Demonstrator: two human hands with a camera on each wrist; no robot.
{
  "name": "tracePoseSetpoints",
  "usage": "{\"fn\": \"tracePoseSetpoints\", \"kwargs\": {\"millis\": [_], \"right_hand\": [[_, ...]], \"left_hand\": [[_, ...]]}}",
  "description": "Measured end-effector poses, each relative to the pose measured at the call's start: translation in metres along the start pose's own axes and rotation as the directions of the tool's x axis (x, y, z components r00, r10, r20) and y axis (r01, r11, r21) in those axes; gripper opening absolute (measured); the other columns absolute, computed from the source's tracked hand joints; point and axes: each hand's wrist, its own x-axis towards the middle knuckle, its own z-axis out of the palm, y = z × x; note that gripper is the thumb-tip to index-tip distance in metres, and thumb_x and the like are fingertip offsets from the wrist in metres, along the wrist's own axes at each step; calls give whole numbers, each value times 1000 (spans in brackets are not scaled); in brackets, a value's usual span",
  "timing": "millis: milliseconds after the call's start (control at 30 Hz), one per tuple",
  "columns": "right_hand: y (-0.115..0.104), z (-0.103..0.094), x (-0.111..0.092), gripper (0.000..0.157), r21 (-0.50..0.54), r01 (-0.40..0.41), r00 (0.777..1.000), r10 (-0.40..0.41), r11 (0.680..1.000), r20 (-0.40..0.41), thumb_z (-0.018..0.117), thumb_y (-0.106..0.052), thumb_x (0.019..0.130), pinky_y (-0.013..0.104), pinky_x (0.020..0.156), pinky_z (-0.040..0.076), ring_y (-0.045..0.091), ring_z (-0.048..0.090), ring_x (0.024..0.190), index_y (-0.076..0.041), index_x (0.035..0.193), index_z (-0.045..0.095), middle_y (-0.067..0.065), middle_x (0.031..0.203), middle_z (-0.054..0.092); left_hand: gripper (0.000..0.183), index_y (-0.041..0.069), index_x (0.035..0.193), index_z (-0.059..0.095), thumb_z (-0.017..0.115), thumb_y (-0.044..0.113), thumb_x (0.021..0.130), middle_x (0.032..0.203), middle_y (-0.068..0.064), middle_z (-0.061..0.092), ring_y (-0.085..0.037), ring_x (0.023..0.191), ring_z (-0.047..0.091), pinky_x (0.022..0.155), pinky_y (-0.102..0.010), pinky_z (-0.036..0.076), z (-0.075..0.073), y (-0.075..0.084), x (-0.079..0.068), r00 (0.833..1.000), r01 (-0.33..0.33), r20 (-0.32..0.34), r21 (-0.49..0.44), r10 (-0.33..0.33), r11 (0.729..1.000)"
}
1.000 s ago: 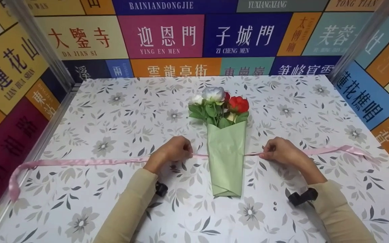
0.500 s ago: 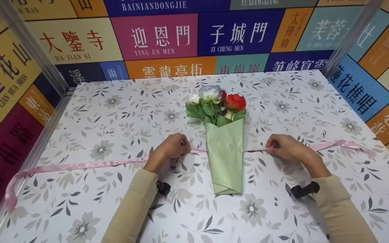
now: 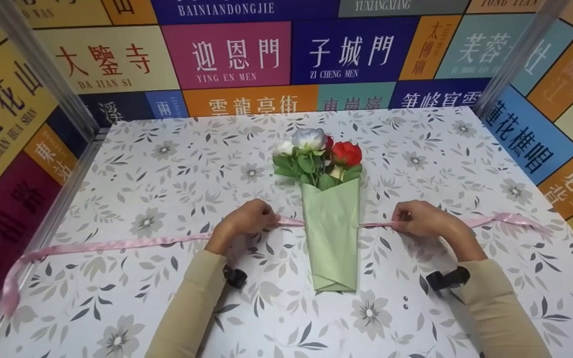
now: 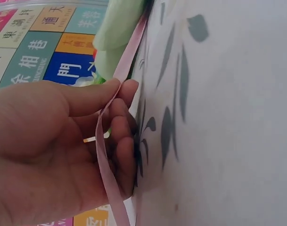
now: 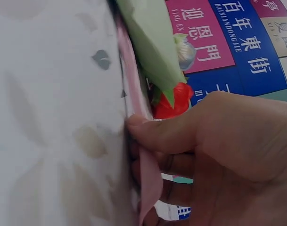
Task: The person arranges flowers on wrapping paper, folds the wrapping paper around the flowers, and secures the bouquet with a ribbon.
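A bouquet wrapped in pale green paper [image 3: 333, 238] lies on the table, with white flowers [image 3: 309, 140] and red flowers [image 3: 347, 153] at its far end. Beneath it runs a long pink ribbon [image 3: 132, 244], hidden where the wrap covers it. Just left of the bouquet my left hand [image 3: 247, 220] pinches the ribbon between thumb and forefinger, as the left wrist view shows on the ribbon [image 4: 127, 59]. On the other side my right hand [image 3: 423, 219] pinches the ribbon too; in the right wrist view the ribbon [image 5: 150, 176] hangs past the thumb.
A white cloth with grey flowers and leaves covers the table [image 3: 207, 308]. The ribbon's left end droops over the table's left edge. Colourful panels with large characters [image 3: 227, 54] stand behind and at both sides, with clear corner posts [image 3: 50, 64].
My right hand has moved right along the ribbon, away from the bouquet, and then stayed there. My left hand keeps its pinch, shifting slightly left. The head view has shifted a little.
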Motion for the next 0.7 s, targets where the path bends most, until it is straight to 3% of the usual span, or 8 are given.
{"fn": "tracePoseSetpoints", "kwargs": {"millis": [133, 333, 433, 700], "right_hand": [[-3, -12, -2, 8, -37, -17, 993, 21, 999, 120, 68, -17, 93, 28, 71, 43, 13, 53, 77, -9, 90, 67, 1, 84, 64], [-10, -31, -9, 3, -104, -14, 939, 49, 994, 340, 65, -12, 92, 29, 77, 44, 13, 58, 81, -10, 94, 67, 0, 86, 68], [-17, -39, -10, 9, -137, -19, 940, 64, 990, 336, 68, -14, 89, 29, 75, 45, 13, 57, 82, -10, 97, 70, -1, 87, 68], [-36, -61, -13, 15, -190, 2, 972, 43, 982, 233, 69, -17, 90, 30, 69, 49, 13, 59, 79, -6, 99, 74, 0, 90, 70]], "left_hand": [[27, 3, 88, 70, 59, 25, 100, 64, 5, 48, -8, 55, 41, 51, -23, 34, -2, 2, -3, 999, -50, 15, -7, 50, 999], [26, 3, 95, 74, 63, 27, 98, 76, 0, 59, -9, 61, 47, 57, -23, 40, -7, 6, -7, 999, -25, 39, -16, 26, 1000], [25, 3, 95, 75, 65, 26, 97, 78, -3, 63, -9, 63, 47, 58, -23, 39, -14, 8, -11, 999, -36, 21, -17, 36, 999], [15, 5, 97, 78, 71, 17, 93, 81, -4, 70, -8, 66, 51, 62, -21, 42, -27, 12, -22, 993, -100, -58, 19, 101, 995]]}}
